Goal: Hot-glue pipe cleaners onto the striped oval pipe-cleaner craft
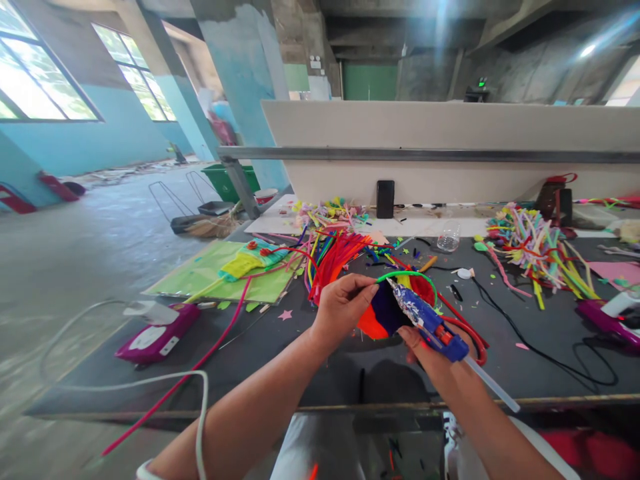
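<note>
My left hand [340, 308] pinches one end of a bright green pipe cleaner [414, 273], which arcs over to the right. In my right hand [431, 360] is a blue hot glue gun [425, 321], its silvery nozzle pointing up and left close to the green strip. Whether the nozzle touches the strip I cannot tell. A clear glue stick [493, 384] sticks out of the gun's back end. Behind my hands lie an orange-red piece [373, 324] and a dark blue piece [389, 308], partly covered. Beyond my left hand spreads a bundle of red and orange pipe cleaners [343, 257].
A green sheet [187, 275] bears a yellow and blue fuzzy shape [255, 259]. Purple power strips [159, 333] sit at both sides, with a white cable [125, 385] crossing my left forearm. A phone [385, 199] leans at the back. Mixed pipe cleaners [533, 243] are heaped right.
</note>
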Action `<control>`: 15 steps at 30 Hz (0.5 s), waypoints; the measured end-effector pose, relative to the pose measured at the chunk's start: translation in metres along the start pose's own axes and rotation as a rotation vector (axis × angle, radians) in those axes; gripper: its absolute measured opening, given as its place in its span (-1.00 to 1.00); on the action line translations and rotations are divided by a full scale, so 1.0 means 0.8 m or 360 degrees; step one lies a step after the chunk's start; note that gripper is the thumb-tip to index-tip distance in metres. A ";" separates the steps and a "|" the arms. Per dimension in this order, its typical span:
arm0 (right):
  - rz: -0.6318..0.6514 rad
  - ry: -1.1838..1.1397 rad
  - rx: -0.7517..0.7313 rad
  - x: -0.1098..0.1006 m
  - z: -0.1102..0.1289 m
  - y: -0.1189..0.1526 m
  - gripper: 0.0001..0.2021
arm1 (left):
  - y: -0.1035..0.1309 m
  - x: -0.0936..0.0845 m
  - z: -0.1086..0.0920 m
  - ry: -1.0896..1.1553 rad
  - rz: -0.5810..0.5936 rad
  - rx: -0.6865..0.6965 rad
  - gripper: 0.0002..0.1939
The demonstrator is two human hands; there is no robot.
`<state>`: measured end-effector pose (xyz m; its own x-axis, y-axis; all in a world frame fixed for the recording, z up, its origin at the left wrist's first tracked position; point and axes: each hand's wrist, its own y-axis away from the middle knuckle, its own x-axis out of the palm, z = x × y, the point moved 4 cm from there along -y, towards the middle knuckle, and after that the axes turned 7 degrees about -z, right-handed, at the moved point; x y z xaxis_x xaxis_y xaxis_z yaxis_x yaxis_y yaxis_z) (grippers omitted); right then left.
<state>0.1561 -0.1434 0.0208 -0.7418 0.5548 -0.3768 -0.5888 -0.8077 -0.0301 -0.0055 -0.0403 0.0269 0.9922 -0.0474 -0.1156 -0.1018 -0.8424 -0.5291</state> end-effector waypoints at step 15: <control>0.0041 0.0091 -0.0032 -0.016 -0.036 -0.030 -0.64 | -0.003 -0.004 0.003 0.0042 -0.0078 -0.0008 -0.86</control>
<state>0.1889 -0.1365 -0.0003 -0.7369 0.5217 -0.4298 -0.5626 -0.8258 -0.0377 -0.0085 -0.0370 0.0266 0.9975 -0.0200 -0.0672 -0.0526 -0.8468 -0.5293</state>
